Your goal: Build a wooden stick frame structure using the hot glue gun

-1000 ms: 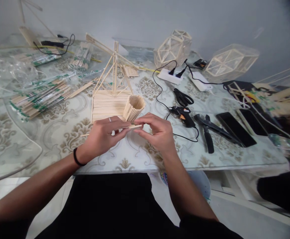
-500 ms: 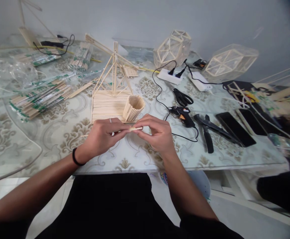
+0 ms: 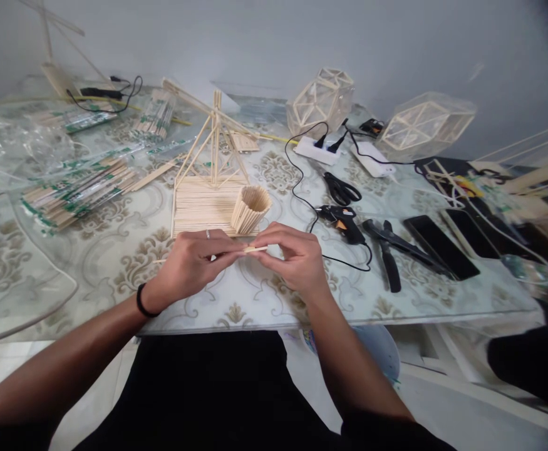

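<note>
Between the fingertips of both hands lies a thin pale wooden stick (image 3: 256,248), close to the table's front edge. My left hand (image 3: 198,260), with a ring and a black wrist band, pinches its left part. My right hand (image 3: 295,255) pinches the right end, thumb below and fingers above. Just beyond the hands stands a small cup of upright sticks (image 3: 250,210), on the right part of a flat stick base (image 3: 201,210). A pyramid-like stick frame (image 3: 215,141) rises from the back of that base. My fingers hide some of the held stick.
Packs of wooden sticks (image 3: 81,188) lie to the left. On the right are scissors (image 3: 342,189), a glue gun (image 3: 344,222) with its cord, pliers (image 3: 389,250) and a phone (image 3: 440,246). Behind them sit a white power strip (image 3: 318,150) and stick-framed polyhedra (image 3: 320,103).
The view has shifted slightly, so the table's things appear a little lower. Both hands keep their pinch on the stick, and my right fingers have moved slightly along it.
</note>
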{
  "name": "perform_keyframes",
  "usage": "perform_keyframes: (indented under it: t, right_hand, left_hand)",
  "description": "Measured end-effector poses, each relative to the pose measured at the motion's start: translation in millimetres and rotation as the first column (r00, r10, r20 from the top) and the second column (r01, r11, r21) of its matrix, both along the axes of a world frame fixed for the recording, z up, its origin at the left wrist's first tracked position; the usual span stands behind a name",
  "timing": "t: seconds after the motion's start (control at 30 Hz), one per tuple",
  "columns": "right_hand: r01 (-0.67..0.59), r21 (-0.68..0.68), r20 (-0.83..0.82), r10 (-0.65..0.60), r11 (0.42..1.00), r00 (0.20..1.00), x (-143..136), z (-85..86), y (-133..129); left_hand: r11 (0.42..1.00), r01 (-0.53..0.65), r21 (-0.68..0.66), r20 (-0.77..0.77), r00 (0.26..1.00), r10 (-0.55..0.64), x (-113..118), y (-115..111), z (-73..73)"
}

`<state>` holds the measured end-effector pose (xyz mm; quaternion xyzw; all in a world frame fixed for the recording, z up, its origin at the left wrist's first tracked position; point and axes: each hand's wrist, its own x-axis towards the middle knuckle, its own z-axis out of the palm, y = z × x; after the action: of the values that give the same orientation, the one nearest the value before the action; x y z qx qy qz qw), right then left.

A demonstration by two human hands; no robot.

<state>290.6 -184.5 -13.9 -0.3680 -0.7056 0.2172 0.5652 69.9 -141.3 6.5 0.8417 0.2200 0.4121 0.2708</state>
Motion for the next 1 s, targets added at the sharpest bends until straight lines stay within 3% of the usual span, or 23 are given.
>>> perform_keyframes:
  t: [0.4, 0.63, 0.7, 0.77, 0.8, 0.87, 0.93, 1.0]
  right_hand:
    - [-0.011, -0.003, -0.011, 0.011, 1.000, 1.000, 1.5, -2.0, 0.3]
    - [-0.008, -0.022, 0.022, 0.008, 1.000, 1.000, -3.1, 2.6, -0.3]
    - [0.020, -0.063, 0.096, -0.014, 0.998, 0.995, 6.9, 7.3, -4.9]
    - [0.150, -0.126, 0.218, -0.120, 0.981, 0.968, 32.3, 10.2, -11.8]
    - [0.290, -0.146, 0.275, -0.243, 0.946, 0.930, 50.7, 10.6, -15.5]
    - [0.576, -0.170, 0.351, -0.497, 0.800, 0.794, 94.7, 9.2, -22.2]
    - [0.724, -0.168, 0.414, -0.619, 0.669, 0.668, 138.9, 5.5, -26.6]
    - [0.819, -0.184, 0.524, -0.651, 0.543, 0.549, 173.1, -0.4, -27.0]
  left_hand:
    - [1.000, 0.019, 0.002, 0.046, 0.999, -0.019, 1.2, -0.7, -0.4]
    - [0.995, 0.017, -0.101, 0.025, 1.000, -0.014, -0.1, -0.3, -3.2]
    - [0.994, 0.010, -0.112, 0.017, 1.000, -0.008, -1.5, 0.6, -1.5]
    - [0.991, -0.002, -0.130, 0.019, 1.000, 0.004, -3.8, 1.8, 2.3]
    - [0.990, -0.010, -0.139, 0.023, 1.000, 0.013, -5.3, 2.3, 4.8]
    - [0.987, -0.025, -0.157, 0.034, 0.999, 0.031, -8.4, 3.4, 11.1]
    - [0.984, -0.038, -0.173, 0.042, 0.998, 0.046, -11.2, 4.4, 17.8]
    - [0.977, -0.054, -0.208, 0.044, 0.997, 0.064, -13.3, 5.6, 23.6]
